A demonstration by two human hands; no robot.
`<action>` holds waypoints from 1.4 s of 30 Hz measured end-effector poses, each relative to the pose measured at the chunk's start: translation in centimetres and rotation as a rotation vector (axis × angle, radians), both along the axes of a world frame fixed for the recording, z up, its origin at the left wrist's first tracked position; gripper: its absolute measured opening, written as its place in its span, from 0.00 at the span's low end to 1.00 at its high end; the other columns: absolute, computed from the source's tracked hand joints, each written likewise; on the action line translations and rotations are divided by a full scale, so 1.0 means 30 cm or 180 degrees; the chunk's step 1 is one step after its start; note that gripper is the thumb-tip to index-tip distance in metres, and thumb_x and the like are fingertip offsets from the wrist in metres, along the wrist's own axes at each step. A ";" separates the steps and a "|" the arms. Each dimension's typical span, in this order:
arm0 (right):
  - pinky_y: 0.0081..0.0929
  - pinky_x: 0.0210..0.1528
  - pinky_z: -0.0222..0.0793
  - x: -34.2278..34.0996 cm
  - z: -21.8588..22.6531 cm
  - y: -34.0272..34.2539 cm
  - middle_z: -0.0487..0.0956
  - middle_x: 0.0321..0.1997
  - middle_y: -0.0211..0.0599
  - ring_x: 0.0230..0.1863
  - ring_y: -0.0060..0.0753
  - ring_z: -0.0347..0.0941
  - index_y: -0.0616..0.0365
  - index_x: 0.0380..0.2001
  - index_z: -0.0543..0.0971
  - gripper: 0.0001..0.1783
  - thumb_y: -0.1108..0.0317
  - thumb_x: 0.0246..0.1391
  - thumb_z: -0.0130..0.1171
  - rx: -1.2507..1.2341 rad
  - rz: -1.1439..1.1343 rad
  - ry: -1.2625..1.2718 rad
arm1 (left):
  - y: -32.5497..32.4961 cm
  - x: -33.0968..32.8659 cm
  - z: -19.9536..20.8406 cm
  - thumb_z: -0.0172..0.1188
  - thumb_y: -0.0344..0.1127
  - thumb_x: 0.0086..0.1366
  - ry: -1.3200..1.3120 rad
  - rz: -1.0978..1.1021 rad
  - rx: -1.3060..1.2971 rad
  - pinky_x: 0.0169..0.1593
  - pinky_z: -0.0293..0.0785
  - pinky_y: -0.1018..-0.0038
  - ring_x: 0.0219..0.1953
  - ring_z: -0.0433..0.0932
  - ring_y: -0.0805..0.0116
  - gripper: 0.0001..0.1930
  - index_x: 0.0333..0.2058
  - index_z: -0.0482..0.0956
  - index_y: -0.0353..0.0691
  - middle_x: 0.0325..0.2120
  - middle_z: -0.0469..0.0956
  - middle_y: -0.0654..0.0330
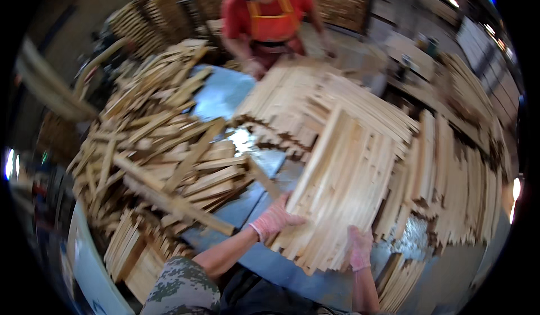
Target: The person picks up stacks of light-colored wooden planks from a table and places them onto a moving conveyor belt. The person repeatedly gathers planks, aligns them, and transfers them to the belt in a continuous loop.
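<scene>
A broad bundle of pale wooden strips (337, 191), laid side by side, slants across the middle of the worktable. My left hand (277, 219), in a pinkish glove, grips its left side near the close end, thumb on top and the other fingers mostly hidden beneath. On the opposite side, my right hand (360, 248), gloved alike, holds the bundle's right edge close to its near corner. The strips' near ends are uneven. The bundle's far end meets another stack of strips (365, 104), though blur hides whether it rests on it.
Loose wood offcuts (163, 152) are heaped on the left. More strips (461, 191) lie in rows on the right. The blue-grey table (216, 93) shows between piles. Across it stands a co-worker (273, 17) in a red top and orange apron, a hand near the far stack.
</scene>
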State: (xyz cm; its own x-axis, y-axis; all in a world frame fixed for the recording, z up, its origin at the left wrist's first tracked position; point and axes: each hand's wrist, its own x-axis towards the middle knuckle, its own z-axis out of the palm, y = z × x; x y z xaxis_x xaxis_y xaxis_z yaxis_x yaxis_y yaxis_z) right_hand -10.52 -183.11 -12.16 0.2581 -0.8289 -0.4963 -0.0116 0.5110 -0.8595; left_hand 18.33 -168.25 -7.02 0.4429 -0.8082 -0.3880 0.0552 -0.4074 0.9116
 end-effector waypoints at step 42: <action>0.39 0.68 0.73 1.001 0.532 3.501 0.82 0.62 0.56 0.63 0.50 0.80 0.65 0.72 0.65 0.46 0.51 0.61 0.72 -0.2050 0.7888 -0.0937 | 3.760 -0.899 0.395 0.73 0.35 0.64 -0.0120 0.6134 -0.0587 0.66 0.77 0.60 0.61 0.80 0.55 0.44 0.75 0.62 0.37 0.62 0.79 0.51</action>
State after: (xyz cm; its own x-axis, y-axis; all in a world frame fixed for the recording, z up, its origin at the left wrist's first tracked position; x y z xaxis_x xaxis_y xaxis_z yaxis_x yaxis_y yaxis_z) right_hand 19.51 -78.09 3.81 0.4446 0.8610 -0.2472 0.2062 -0.3669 -0.9071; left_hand -8.64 -55.45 4.82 0.6534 0.6769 -0.3389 0.2249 0.2540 0.9407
